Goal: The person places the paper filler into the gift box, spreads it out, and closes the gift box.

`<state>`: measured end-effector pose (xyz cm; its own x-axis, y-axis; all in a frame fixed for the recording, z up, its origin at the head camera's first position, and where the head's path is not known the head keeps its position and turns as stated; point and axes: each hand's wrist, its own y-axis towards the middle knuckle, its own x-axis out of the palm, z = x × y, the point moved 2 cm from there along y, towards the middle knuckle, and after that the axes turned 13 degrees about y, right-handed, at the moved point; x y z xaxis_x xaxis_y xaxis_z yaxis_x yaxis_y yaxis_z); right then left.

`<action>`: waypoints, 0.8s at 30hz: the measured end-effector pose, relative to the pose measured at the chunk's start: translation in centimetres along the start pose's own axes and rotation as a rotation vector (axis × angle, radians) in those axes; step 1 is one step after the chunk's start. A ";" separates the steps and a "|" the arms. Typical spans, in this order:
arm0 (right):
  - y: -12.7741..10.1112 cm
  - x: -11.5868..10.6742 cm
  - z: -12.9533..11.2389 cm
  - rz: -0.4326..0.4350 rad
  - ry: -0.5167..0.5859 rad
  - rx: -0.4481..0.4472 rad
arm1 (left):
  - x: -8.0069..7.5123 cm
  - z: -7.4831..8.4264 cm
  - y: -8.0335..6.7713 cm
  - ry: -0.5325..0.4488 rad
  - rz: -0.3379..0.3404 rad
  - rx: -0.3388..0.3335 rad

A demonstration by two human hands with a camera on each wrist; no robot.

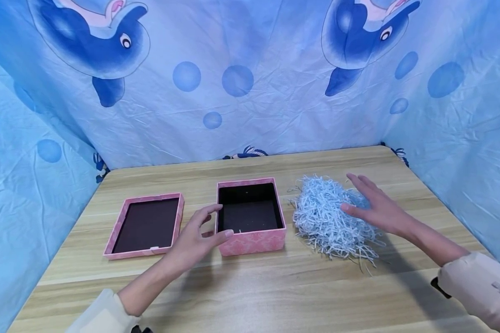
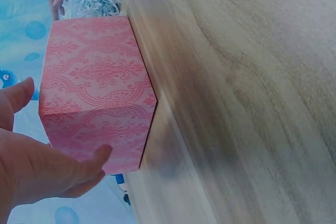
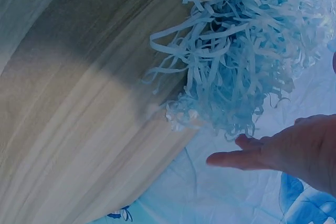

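An open square box covered in pink patterned paper (image 1: 250, 217) is seen standing upright at the middle of the pale wooden table (image 1: 250, 296), its dark inside bare. Its shallow pink lid (image 1: 146, 225) is laid inner side up just to its left, apart from it, presumably so that the box mouth is left free. A loose heap of pale blue shredded paper (image 1: 331, 217) is piled just beside the box on its right.

The left hand (image 1: 197, 236) is held at the box's near left corner, fingers and thumb spread in a loose curve on either side of that corner; the thumb appears to touch the front wall, as if to steady the box, though no firm grip is shown. The right hand (image 1: 375, 206) is held spread and flat over the right part of the heap, fingers straight; whether it presses the shreds cannot be told.

The damask pattern on the box wall (image 2: 97, 93) and the gap between thumb and wall are shown only in the left wrist view. The curled single strips (image 3: 241, 51) are shown closely in the right wrist view, with the open fingers (image 3: 236, 157) clear of them. A blue dolphin-printed cloth (image 1: 250, 83) is hung behind.
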<state>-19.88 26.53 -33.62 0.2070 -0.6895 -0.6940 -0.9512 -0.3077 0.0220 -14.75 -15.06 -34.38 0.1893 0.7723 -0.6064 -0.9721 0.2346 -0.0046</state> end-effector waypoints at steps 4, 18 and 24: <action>0.0 0.3 -0.1 -0.004 0.037 -0.050 | 0.2 -0.1 0.1 -0.054 -0.018 -0.036; 0.4 2.0 0.1 -0.034 0.097 -0.157 | 0.3 -0.3 0.1 -0.054 -0.012 -0.082; 0.5 3.2 0.4 -0.038 0.053 -0.274 | 0.4 -0.3 0.1 -0.057 0.003 -0.088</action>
<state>-19.78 24.42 -36.12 0.2602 -0.7053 -0.6594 -0.8468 -0.4948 0.1951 -14.78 -14.94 -34.81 0.1920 0.8055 -0.5607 -0.9805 0.1817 -0.0746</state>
